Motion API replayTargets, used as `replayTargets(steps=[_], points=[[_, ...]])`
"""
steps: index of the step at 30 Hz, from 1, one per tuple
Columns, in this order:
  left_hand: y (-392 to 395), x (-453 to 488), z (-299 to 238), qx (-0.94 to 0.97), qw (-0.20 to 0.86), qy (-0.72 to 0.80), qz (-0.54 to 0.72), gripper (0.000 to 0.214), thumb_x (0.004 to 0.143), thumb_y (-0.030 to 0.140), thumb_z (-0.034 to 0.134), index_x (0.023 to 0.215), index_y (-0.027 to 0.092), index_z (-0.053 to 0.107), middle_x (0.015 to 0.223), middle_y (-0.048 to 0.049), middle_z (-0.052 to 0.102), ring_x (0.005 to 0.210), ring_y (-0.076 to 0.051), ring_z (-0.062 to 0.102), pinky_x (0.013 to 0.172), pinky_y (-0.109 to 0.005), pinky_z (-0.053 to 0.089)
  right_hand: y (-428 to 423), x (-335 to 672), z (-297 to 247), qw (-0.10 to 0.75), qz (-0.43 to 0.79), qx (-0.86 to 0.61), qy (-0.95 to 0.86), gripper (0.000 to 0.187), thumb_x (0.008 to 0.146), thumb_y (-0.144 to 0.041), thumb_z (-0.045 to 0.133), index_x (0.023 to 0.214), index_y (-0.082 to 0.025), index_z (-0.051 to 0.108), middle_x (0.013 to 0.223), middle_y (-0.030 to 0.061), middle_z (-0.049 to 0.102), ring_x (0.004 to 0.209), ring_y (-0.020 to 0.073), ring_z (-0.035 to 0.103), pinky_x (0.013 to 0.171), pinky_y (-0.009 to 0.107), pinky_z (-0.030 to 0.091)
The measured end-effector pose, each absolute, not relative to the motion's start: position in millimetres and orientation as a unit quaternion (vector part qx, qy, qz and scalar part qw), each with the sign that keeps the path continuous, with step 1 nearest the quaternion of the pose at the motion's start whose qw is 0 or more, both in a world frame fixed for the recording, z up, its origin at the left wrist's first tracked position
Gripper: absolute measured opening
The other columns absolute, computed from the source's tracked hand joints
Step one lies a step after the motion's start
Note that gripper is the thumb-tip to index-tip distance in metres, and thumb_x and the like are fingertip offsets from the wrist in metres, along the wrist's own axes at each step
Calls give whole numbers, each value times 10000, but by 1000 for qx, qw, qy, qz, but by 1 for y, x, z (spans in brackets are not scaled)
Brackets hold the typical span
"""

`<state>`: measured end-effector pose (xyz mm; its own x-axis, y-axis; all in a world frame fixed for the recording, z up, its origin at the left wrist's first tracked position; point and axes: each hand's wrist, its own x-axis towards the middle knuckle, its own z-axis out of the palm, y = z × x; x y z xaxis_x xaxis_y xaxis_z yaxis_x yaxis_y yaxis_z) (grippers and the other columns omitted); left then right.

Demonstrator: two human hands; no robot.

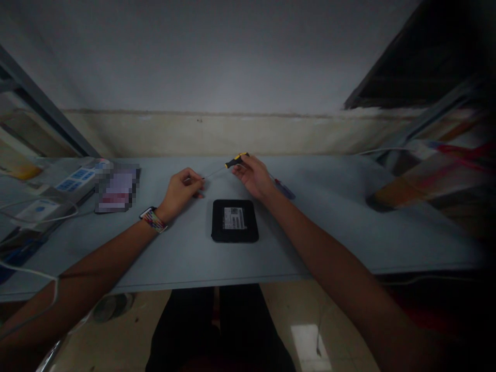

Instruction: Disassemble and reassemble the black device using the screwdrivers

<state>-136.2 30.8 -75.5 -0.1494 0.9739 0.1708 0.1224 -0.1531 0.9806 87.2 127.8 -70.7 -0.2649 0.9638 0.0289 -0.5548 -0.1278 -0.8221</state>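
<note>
Above the table, a screwdriver (233,161) with a black and yellow handle and a thin shaft points left. My right hand (253,175) grips its handle end between the thumb and fingers. The fingers of my left hand (183,189) pinch together at the tip of the shaft; whether some small part is also between them is too small to tell. Below and between both hands, a flat black square box (234,235) with rounded corners lies on the table, a white printed label (233,218) facing up. A patterned band with a watch (154,219) circles my left wrist.
On the left of the table (174,266) are a blurred-out phone (116,191), a white power strip (77,178) and loose white cables. A small bluish item (284,189) lies behind my right forearm. Farther right stands an orange-brown container (393,196). A wall closes the back.
</note>
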Motion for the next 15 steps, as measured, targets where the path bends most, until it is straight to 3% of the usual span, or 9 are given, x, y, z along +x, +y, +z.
replayTargets(steps=[9,12,15], points=[[32,-137,-78,532,391,513,548,283,744,327,854,844,176,636,731,-11,676,623,-118,655,556,-231,599,130,87,-75,538,723,-231,-367,244,764,-156,903,896,-196,702,836,-40,757,717,87,721,798,243,685],[32,-140,-79,525,416,497,552,347,762,375,863,961,183,653,892,-23,677,709,-139,700,569,-245,609,130,87,-73,536,723,-239,-365,222,786,-137,879,901,-197,698,832,-39,750,720,85,718,811,238,679],[34,-145,-81,495,478,454,566,342,865,490,750,1021,204,646,1037,-39,661,777,-156,733,581,-260,610,128,88,-69,537,719,-248,-365,216,803,-153,872,909,-199,689,836,-38,742,717,81,713,809,223,671]])
